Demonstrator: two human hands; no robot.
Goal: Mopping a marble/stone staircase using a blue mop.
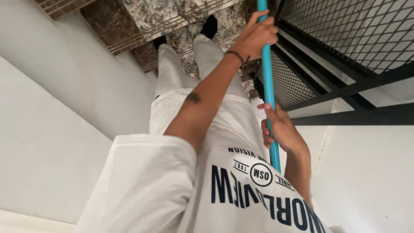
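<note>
Closest to the lens, the right hand [280,129] wraps the lower part of a blue pole [268,82], fingers curled around it beside the white shirt [233,190]. Further out, the left hand [255,36] grips the same pole higher up, arm stretched across the body. The pole runs steeply down along the black mesh railing [345,39] toward the marble steps [172,17]. Judging by this, keeping the two hands well apart should steady the pole, and holding it clear of the railing avoids snagging.

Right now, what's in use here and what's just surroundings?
In use:
- teal pole
- left hand, closed round the pole higher up
- right hand, closed round it lower down

Surroundings:
- marble stair steps
- black mesh railing
- white wall
</note>
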